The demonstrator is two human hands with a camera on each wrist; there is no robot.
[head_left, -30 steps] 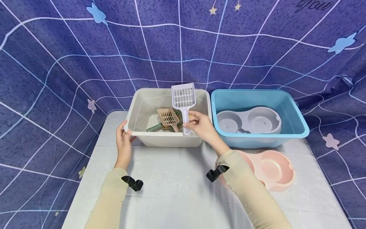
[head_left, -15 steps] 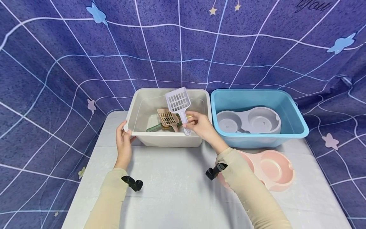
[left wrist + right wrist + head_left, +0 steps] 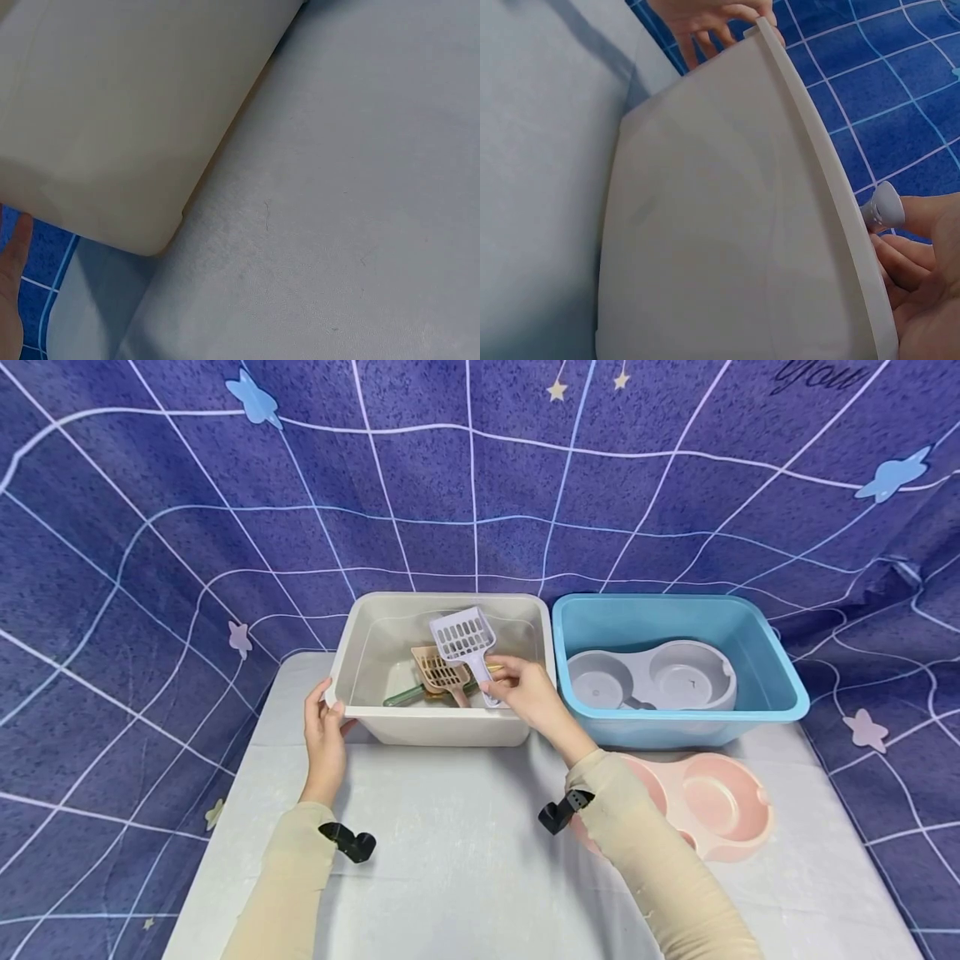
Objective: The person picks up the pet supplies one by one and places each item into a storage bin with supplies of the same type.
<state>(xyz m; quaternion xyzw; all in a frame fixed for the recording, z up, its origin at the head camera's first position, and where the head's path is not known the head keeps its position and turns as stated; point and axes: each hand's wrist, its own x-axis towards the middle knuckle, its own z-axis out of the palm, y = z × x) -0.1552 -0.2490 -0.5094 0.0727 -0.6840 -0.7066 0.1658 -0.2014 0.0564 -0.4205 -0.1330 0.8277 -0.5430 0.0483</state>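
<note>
My right hand (image 3: 531, 695) pinches a pale lavender litter scoop (image 3: 477, 667) by its handle, the slotted blade slanting up and left over the beige litter box (image 3: 442, 729). In the right wrist view, the end of the scoop's handle (image 3: 888, 204) shows at the box's rim beside my thumb. Inside the box lie a tan slotted litter scoop (image 3: 458, 693) and a green-handled item (image 3: 405, 695), partly covered by the tan scoop. My left hand (image 3: 325, 747) holds the box's left front corner, thumb at the rim and fingers outside.
Right beside the beige box stands a blue litter box (image 3: 675, 727) with a grey double pet bowl (image 3: 640, 670) inside. A pink double bowl (image 3: 731, 852) sits on the white table (image 3: 435, 852), partly behind my right sleeve. A blue patterned cloth (image 3: 420, 468) hangs behind.
The lavender scoop has tilted left and come down lower into the beige box, with my right hand still holding its handle. My left hand has stayed in place.
</note>
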